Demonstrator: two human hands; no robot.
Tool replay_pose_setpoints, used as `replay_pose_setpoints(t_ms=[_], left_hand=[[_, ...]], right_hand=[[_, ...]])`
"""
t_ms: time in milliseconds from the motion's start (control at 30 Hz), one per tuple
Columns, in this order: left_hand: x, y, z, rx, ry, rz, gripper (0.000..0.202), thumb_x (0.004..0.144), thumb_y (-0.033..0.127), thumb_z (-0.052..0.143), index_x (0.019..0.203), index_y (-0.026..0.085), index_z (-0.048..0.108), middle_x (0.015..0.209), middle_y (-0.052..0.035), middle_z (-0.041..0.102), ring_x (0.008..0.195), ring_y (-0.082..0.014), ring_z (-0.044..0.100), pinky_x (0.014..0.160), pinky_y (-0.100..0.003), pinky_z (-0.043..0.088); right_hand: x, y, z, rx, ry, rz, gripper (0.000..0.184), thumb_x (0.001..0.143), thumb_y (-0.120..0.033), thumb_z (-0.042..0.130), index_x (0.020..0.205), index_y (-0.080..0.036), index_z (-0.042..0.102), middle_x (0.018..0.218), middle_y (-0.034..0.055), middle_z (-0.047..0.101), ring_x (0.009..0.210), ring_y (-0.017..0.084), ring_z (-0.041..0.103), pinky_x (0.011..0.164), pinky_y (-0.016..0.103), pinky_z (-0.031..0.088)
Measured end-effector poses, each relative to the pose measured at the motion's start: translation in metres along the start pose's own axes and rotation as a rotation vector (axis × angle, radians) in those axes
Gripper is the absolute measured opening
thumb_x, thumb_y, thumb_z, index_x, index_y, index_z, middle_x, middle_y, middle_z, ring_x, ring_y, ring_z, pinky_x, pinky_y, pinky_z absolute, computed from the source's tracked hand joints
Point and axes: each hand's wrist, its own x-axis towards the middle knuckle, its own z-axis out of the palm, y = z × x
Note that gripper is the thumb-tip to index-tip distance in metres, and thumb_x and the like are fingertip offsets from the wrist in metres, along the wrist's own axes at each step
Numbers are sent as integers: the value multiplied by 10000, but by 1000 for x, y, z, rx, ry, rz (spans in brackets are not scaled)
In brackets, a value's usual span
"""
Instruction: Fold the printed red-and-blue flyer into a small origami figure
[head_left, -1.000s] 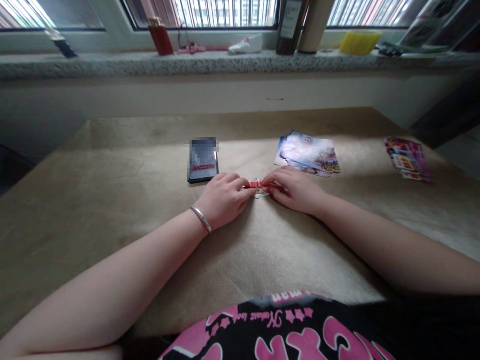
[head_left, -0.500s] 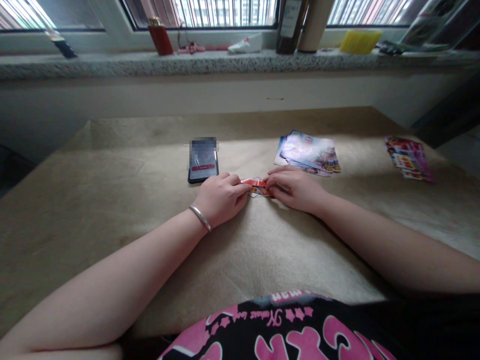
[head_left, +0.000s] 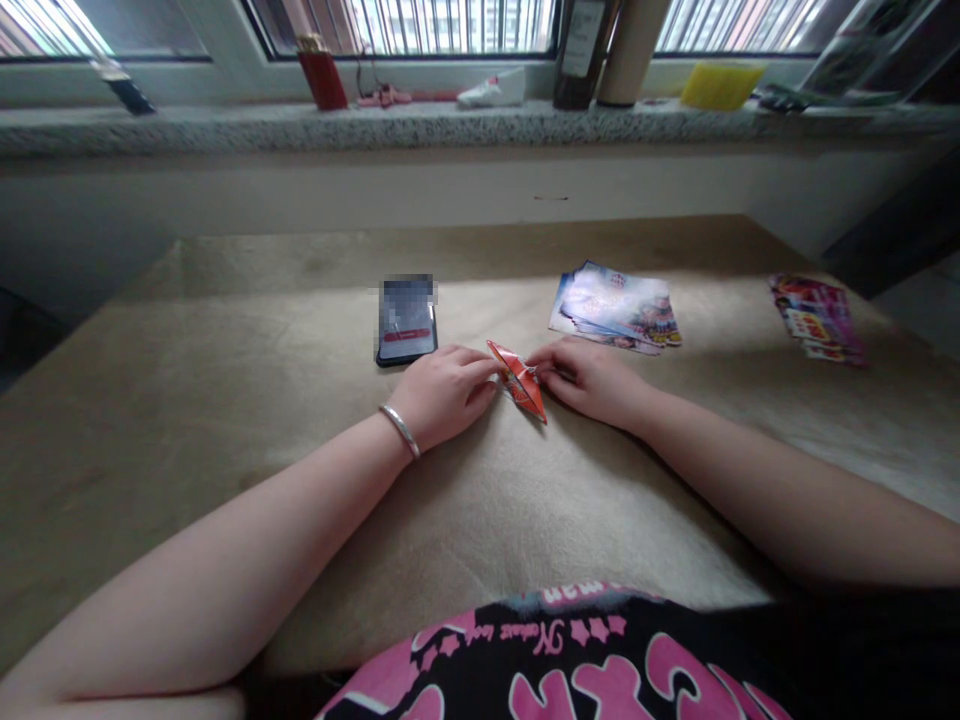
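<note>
A small folded piece of red printed paper [head_left: 519,380] lies between my hands on the tan cloth-covered table [head_left: 225,400]. My left hand [head_left: 442,392], with a silver bracelet on the wrist, pinches its left side with curled fingers. My right hand [head_left: 589,377] pinches its right side with the fingertips. The paper now sits diagonally, one pointed end toward me.
A black phone [head_left: 406,322] lies just beyond my left hand. A fanned stack of colourful printed sheets [head_left: 616,307] sits beyond my right hand, and another stack [head_left: 816,317] lies at the far right. The window sill [head_left: 450,120] behind holds a red container, bottles and a yellow object.
The folded paper has turned from lying flat and sideways to a diagonal, with one point swung toward me. Both hands stayed in place, fingers shifting on it.
</note>
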Motion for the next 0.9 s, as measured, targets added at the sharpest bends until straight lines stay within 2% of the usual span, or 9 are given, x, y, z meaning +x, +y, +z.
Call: replay_pose_setpoints(t_ms=[200, 333, 467, 733, 833, 900], left_hand=[[-1, -2, -1, -31, -77, 34, 303, 889, 228, 478, 1156, 213, 621, 1118, -61, 640, 1005, -189, 575, 901, -359, 465], [-2, -2, -2, 28, -102, 32, 336, 912, 354, 464, 1196, 244, 605, 1140, -86, 586, 1036, -219, 532, 925, -398, 433], [-2, 0, -2, 72, -112, 0, 370, 913, 428, 448, 1206, 261, 602, 1066, -76, 590, 1022, -235, 508, 953, -431, 396], [-2, -1, 0, -31, -129, -24, 365, 913, 379, 460, 1214, 206, 575, 1163, -69, 599, 1165, -236, 471, 1026, -413, 357], [0, -1, -2, -80, -153, -57, 388, 906, 375, 464, 1218, 164, 555, 1192, -92, 596, 1166, -234, 485, 1036, -413, 355], [0, 0, -3, -119, -180, -69, 423, 883, 400, 498, 1210, 137, 548, 1201, -113, 589, 1170, -238, 486, 1040, -407, 354]], right_hand=[[1, 7, 1, -93, 34, -139, 189, 798, -133, 535, 898, -189, 685, 846, 69, 676, 815, 190, 597, 775, 348, 473], [2, 12, 1, -70, 31, -194, 185, 803, -129, 543, 889, -205, 688, 975, 71, 681, 907, 192, 607, 827, 361, 475], [3, 11, 0, -43, 9, -227, 135, 816, -161, 565, 880, -191, 681, 990, 62, 697, 923, 189, 622, 863, 366, 471], [-1, 4, -1, -120, -50, -265, 201, 848, -205, 556, 990, -209, 697, 908, 62, 682, 853, 185, 582, 798, 351, 474], [-2, 1, -1, -143, -46, -294, 202, 844, -200, 556, 979, -205, 706, 887, 67, 681, 835, 187, 571, 770, 341, 482], [-2, -1, -1, -173, -34, -315, 198, 842, -202, 558, 971, -206, 708, 937, 72, 685, 875, 196, 571, 804, 354, 482]])
